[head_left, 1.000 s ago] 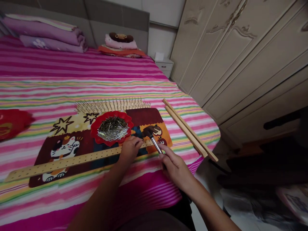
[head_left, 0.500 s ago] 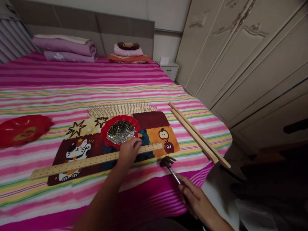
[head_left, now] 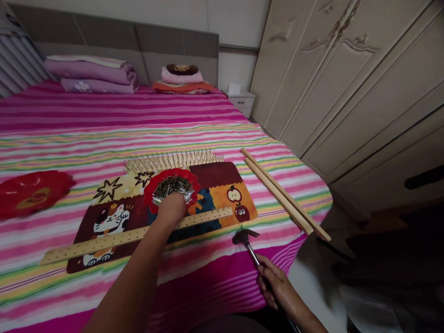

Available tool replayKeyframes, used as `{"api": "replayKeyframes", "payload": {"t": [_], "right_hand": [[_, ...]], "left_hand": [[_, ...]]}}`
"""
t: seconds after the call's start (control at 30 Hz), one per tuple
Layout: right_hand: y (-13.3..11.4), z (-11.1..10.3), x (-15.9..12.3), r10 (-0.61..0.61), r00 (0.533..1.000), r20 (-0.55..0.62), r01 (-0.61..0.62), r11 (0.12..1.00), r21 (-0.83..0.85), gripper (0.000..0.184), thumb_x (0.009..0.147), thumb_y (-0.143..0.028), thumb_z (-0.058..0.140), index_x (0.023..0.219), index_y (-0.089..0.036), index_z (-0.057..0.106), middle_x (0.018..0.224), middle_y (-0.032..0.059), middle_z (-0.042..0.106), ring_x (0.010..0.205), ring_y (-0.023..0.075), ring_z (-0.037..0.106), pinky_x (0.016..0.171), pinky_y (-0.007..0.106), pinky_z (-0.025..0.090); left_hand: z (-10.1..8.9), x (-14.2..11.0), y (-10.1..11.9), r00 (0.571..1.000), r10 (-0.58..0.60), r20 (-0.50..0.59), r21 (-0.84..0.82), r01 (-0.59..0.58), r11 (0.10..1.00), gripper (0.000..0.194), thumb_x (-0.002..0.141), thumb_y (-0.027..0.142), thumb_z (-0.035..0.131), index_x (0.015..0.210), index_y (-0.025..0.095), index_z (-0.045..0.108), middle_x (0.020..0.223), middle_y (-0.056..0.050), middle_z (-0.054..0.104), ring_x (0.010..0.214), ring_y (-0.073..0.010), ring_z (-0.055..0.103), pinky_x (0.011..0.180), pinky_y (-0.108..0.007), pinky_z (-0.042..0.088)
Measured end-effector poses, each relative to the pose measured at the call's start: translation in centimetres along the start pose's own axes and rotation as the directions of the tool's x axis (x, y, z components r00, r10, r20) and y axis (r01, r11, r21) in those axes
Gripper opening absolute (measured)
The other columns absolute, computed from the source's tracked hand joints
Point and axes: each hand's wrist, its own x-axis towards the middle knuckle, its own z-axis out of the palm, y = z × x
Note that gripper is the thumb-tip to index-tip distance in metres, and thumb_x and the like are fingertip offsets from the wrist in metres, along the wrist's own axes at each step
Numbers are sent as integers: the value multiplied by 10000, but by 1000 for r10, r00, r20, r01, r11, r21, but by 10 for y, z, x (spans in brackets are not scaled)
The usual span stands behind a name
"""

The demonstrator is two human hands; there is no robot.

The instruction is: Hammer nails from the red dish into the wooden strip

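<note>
My left hand (head_left: 172, 206) reaches into a red scalloped bowl (head_left: 147, 190) full of loose metal nails (head_left: 169, 184); its fingertips are hidden among them. In my right hand (head_left: 275, 280) is a claw hammer (head_left: 247, 238), gripped by its handle, the head out over the bed's near edge. A long wooden strip with drilled holes (head_left: 118, 240) lies across a patterned mat (head_left: 225, 178), passing under my left forearm. Several nails stand at the strip's right end. Behind the bowl, wooden strips (head_left: 166, 162) bristle with upright nails.
Two bare wooden bars (head_left: 277, 194) lie at the bed's right edge. A red tray (head_left: 34, 192) sits at the left. Folded quilts (head_left: 92, 74) and pillows (head_left: 182, 78) rest by the headboard. Wardrobe doors (head_left: 329, 83) line the right side.
My left hand has moved from the bowl's near rim, above the strip, left and into the nails. My right hand still holds the hammer in nearly the same place.
</note>
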Motion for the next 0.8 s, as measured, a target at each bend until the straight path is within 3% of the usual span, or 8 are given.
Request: {"api": "replayKeyframes", "payload": {"t": [0.17, 0.27, 0.33, 0.4, 0.5, 0.63, 0.8], "right_hand": [[3, -2, 3, 10, 1000, 11, -11, 999, 46, 554, 748, -462, 513, 1221, -184, 432, 463, -106, 447, 259, 25, 243, 258, 130, 165], [2, 0, 2, -2, 1000, 8, 2, 999, 52, 542, 750, -461, 514, 1211, -185, 443, 461, -101, 453, 259, 27, 253, 261, 128, 165], [1, 0, 1, 0, 1000, 10, -1, 998, 63, 537, 751, -457, 512, 1210, -187, 442, 465, -100, 451, 263, 25, 250, 265, 126, 167], [0, 0, 1, 10, 1000, 17, -11, 997, 74, 536, 750, -454, 512, 1212, -191, 439, 474, -99, 449, 268, 25, 251, 268, 125, 169], [-1, -1, 2, 31, 999, 14, -32, 996, 79, 534, 746, -446, 515, 1214, -200, 440, 479, -97, 451, 268, 28, 263, 270, 124, 170], [0, -3, 4, 63, 998, 30, -65, 994, 87, 559, 737, -436, 527, 1237, -207, 428, 468, -101, 452, 262, 33, 271, 263, 128, 176], [1, -2, 5, 35, 999, 28, -38, 993, 113, 524, 760, -394, 508, 1237, -198, 414, 467, -106, 458, 262, 28, 259, 258, 120, 172]], "left_hand": [[-6, -1, -5, 1000, 10, 20, -87, -8, 996, 152, 659, 174, 477, 659, 168, 630, 719, -109, 675, 713, -229, 618, 608, -274, 402], [-10, -10, -11, 997, -7, -72, -338, -18, 941, 109, 657, 223, 496, 663, 187, 599, 636, -38, 641, 638, -181, 584, 585, -255, 399], [-13, -19, -12, 997, -24, -72, -604, -24, 796, 161, 643, 261, 515, 753, 189, 608, 608, -4, 622, 589, -151, 557, 553, -242, 402], [-17, -28, -12, 1000, -18, -11, -816, 1, 578, 254, 624, 300, 541, 832, 180, 625, 616, 0, 628, 560, -130, 541, 515, -230, 401], [-19, -39, -7, 996, 21, 83, -935, 71, 349, 286, 601, 323, 575, 818, 163, 669, 694, -38, 668, 576, -115, 551, 508, -227, 417], [-13, -46, 3, 982, 75, 176, -970, 160, 183, 281, 546, 286, 664, 792, 151, 685, 733, -52, 692, 645, -124, 604, 606, -257, 481], [3, -49, 15, 967, 71, 244, -963, 233, 137, 349, 493, 304, 748, 790, 136, 676, 688, -33, 689, 626, -130, 620, 666, -294, 514]]}}
